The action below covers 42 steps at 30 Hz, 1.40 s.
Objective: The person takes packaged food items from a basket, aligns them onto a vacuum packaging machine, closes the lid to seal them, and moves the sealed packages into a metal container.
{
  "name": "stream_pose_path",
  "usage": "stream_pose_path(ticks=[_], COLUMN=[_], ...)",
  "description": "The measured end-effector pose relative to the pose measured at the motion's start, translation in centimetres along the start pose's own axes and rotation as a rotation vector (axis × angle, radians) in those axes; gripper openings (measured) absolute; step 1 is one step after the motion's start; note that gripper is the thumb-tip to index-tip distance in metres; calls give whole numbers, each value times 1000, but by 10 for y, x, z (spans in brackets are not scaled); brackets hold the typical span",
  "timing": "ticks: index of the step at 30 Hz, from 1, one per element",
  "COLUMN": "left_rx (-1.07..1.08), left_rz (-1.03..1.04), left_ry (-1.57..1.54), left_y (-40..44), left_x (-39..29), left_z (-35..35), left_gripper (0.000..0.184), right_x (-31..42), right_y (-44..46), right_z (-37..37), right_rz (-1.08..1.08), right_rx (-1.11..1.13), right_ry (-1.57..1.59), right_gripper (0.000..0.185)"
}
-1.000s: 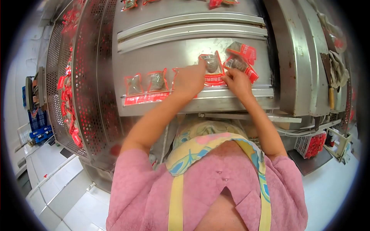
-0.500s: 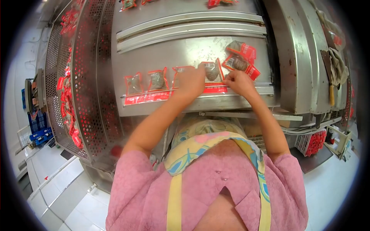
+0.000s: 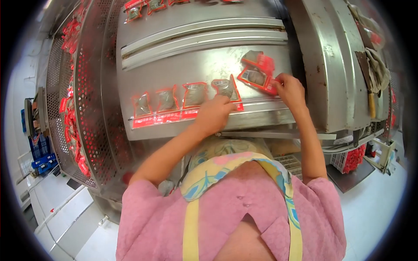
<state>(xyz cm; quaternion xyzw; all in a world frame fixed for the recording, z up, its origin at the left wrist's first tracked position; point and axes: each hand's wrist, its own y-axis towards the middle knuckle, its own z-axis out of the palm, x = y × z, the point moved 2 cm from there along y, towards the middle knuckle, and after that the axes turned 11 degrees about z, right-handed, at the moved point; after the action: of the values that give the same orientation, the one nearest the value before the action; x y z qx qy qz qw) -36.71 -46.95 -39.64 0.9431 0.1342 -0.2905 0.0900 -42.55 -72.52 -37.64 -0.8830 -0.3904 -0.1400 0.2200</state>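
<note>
Four clear pouches with red edges lie side by side along the near metal bar, among them the leftmost pouch [image 3: 142, 104] and the rightmost one [image 3: 224, 88]. My left hand [image 3: 214, 114] rests at the lower edge of the rightmost pouch; its fingers are curled and what they hold, if anything, is hidden. Farther right, my right hand [image 3: 291, 89] pinches the red end of a pouch [image 3: 254, 77] that lies tilted on the steel surface. Another pouch [image 3: 260, 60] lies just behind it, partly overlapped.
The steel worktop [image 3: 174, 65] has a double metal rail [image 3: 204, 37] across it, with more pouches [image 3: 155, 5] beyond. Perforated metal trays [image 3: 98, 100] with red packets stand at left. A steel housing [image 3: 326, 65] borders the right side; a cloth [image 3: 376, 71] hangs there.
My right hand has moved right and up from the row to the red end of the loose pouch. My left hand has shifted lower, uncovering the third pouch. The whole view has shifted slightly.
</note>
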Motion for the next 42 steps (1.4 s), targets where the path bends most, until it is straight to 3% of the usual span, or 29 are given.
stream_pose_path(ticks=[3,6,9,10,13,15,17,20,23,24,27,30,32,39,42], left_rx=[-127,-275,-340,-343,-323,-280,-269,-192,-94,-60,-8,29,78,260,191], left_rz=[-239,-903,-1090,-1109,-1134,-1113,-1115,-1043,-931,-892,-446,-479,-490,-471,-489], left_ry=[-402,-1242,-1671,-1682,-1705,-1706,-1645,-1552,-1355,-1272,-441,-120,-2,43,90], left_y=[20,63,91,94,99,97,97,99,100,100,101,102,106,108,109], left_x=[-13,-18,-5,-3,0,4,6,8,13,16,22,12,11,11,9], left_z=[1,17,41,45,51,46,39,33,24,22,17,14,27,15,18], left_gripper=[27,28,23,21,17,18,19,21,25,28,40,42,47,52,56], right_x=[2,0,-2,-2,-4,-18,-26,-30,-27,-29,-38,-40,-44,-45,-46], right_y=[6,5,4,4,5,8,13,19,25,28,32,31,31,33,35], right_z=[1,6,8,6,-10,-4,3,18,20,22,24,23,31,33,37], right_rz=[100,149,186,195,523,475,455,467,463,422,304,209,161,163,154], right_rx=[235,378,434,447,483,595,722,829,907,831,610,423,317,562,554], right_ry=[186,436,567,588,805,671,542,773,813,753,582,417,291,198,187], right_gripper=[28,32,34,34,43,41,34,28,15,17,21,23,25,23,23])
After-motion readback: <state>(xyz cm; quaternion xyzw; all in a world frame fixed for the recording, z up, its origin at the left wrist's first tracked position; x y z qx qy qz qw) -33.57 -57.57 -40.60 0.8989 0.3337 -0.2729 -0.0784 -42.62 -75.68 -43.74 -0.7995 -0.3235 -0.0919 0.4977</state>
